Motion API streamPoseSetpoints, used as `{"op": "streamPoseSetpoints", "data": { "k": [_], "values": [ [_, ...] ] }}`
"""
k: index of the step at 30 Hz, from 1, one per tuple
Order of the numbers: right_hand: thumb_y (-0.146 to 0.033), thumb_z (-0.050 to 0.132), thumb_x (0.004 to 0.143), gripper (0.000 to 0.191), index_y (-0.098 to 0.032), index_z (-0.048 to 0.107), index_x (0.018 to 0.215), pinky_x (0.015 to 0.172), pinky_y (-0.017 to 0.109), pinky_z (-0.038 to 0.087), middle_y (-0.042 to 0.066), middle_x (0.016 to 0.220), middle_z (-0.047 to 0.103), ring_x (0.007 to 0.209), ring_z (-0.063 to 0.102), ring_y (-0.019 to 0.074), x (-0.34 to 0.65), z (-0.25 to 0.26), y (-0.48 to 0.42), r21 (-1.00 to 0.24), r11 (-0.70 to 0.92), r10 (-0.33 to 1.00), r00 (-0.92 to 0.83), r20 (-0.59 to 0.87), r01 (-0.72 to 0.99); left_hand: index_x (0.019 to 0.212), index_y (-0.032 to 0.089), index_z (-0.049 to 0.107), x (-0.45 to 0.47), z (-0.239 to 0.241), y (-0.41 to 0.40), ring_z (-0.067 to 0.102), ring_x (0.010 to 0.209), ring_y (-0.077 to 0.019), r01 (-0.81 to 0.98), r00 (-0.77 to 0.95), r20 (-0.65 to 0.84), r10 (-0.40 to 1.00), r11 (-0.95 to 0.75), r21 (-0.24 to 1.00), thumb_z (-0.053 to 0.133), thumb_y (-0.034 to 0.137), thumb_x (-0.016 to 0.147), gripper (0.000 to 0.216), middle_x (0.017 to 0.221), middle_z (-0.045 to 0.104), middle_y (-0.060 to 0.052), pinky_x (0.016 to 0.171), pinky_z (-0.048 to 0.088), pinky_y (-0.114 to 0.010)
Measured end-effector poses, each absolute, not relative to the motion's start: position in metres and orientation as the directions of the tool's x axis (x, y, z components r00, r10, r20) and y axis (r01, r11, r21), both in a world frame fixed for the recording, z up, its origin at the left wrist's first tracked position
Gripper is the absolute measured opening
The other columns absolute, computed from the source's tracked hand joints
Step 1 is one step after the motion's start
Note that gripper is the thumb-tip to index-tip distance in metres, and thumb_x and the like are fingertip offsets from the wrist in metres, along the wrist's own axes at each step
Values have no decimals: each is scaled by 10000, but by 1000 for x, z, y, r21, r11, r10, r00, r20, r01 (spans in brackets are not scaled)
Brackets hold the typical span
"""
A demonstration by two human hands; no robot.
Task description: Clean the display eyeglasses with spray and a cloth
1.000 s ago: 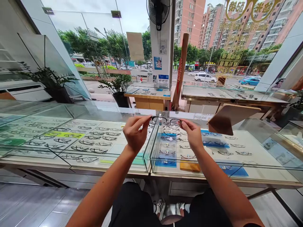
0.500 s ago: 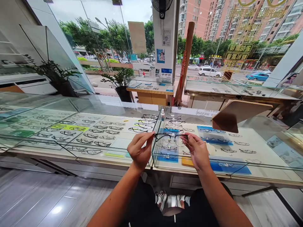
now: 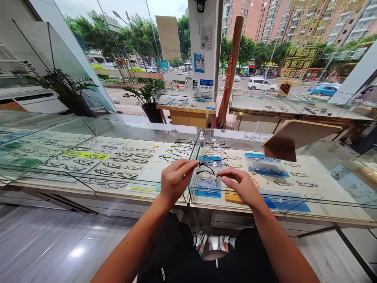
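Observation:
I hold a pair of thin black-framed glasses (image 3: 207,174) just above the glass counter top (image 3: 141,129), over the seam between two display cases. My left hand (image 3: 174,182) pinches the left end of the frame between thumb and fingers. My right hand (image 3: 242,186) is at the frame's right end, fingers bent down over it and touching it. The frame is tilted, its left side higher. Rows of spectacle frames (image 3: 118,161) lie on trays under the glass.
A small dropper bottle (image 3: 202,139) stands on the counter behind the hands. A tan tilted mirror stand (image 3: 294,137) sits at the right. Potted plants (image 3: 147,98), a wooden pole (image 3: 231,70) and further display cases (image 3: 265,106) stand by the shop window. My knees and shoes (image 3: 210,243) show below.
Both hands brought the glasses down and towards me, from eye height over the far counter to just above the near glass. The frame is now tilted and my right hand's fingers curl over it.

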State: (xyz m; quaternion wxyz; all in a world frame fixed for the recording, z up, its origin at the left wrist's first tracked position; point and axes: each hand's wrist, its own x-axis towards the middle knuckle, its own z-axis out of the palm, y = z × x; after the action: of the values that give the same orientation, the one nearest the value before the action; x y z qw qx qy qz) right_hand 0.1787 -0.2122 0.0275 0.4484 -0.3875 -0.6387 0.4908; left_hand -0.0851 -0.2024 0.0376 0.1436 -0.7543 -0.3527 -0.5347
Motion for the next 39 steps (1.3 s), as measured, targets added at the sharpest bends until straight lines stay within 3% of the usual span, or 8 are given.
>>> {"op": "streamPoseSetpoints", "data": {
  "k": [5, 10, 18, 22, 25, 34, 37, 39],
  "values": [
    [-438, 742, 940, 197, -257, 818, 947, 945, 386, 519, 53, 1030, 781, 1005, 694, 253, 163, 31, -215, -942, 309, 897, -369, 242, 134, 1161, 255, 799, -88, 42, -212, 744, 807, -172, 698, 300, 871, 389, -712, 78, 670, 105, 987, 263, 930, 811, -56, 732, 579, -284],
    [-451, 730, 958, 215, -255, 794, 895, 948, 387, 512, 60, 1011, 745, 990, 679, 247, 157, 27, -217, -935, 347, 840, -469, 273, 77, 1157, 255, 802, -90, 41, -222, 754, 806, -173, 677, 289, 863, 413, -726, 121, 681, 98, 976, 268, 927, 808, -58, 731, 583, -277],
    [-507, 759, 938, 267, -248, 804, 891, 1121, 466, 444, 94, 1325, 736, 1243, 656, 296, 145, 13, -215, -969, 246, 816, -535, 218, -21, 1006, 257, 844, -90, 39, -229, 760, 772, -180, 469, 85, 752, 653, -693, 548, 747, 228, 965, 109, 869, 816, -50, 690, 615, -286],
    [-516, 785, 918, 284, -233, 791, 917, 1085, 434, 462, 81, 1220, 776, 1185, 680, 278, 140, 9, -216, -989, 119, 796, -587, 149, -90, 917, 219, 861, -92, 35, -229, 759, 707, -200, 187, -10, 550, 835, -539, 821, 824, 358, 895, 146, 805, 801, -66, 622, 631, -291],
    [-515, 818, 890, 296, -222, 789, 923, 1029, 393, 473, 67, 1148, 778, 1099, 675, 245, 137, 8, -216, -991, 43, 783, -612, 110, -123, 891, 200, 864, -92, 32, -231, 760, 696, -197, 16, -51, 415, 908, -415, 910, 884, 400, 825, 211, 799, 795, -67, 655, 642, -293],
    [-509, 871, 822, 307, -216, 812, 891, 896, 353, 487, 41, 958, 750, 913, 642, 203, 128, 9, -220, -988, -27, 794, -603, 70, -150, 923, 197, 852, -94, 18, -227, 767, 735, -215, -164, -66, 269, 961, -276, 947, 918, 455, 777, 303, 816, 796, -71, 708, 625, -324],
    [-509, 858, 828, 305, -215, 805, 887, 901, 368, 500, 53, 1004, 761, 937, 659, 218, 129, 6, -217, -991, 36, 847, -521, 99, -129, 1002, 215, 834, -96, 13, -233, 740, 786, -199, -66, -172, 320, 932, -335, 940, 846, 446, 860, 272, 904, 787, -66, 745, 596, -327],
    [-503, 840, 841, 293, -217, 802, 887, 939, 393, 510, 66, 1046, 772, 988, 680, 242, 129, 5, -216, -989, 114, 904, -403, 142, -94, 977, 230, 816, -92, 9, -243, 669, 755, -162, 125, -312, 467, 827, -451, 884, 797, 392, 910, 176, 857, 731, -35, 726, 539, -298]
  ]
}}
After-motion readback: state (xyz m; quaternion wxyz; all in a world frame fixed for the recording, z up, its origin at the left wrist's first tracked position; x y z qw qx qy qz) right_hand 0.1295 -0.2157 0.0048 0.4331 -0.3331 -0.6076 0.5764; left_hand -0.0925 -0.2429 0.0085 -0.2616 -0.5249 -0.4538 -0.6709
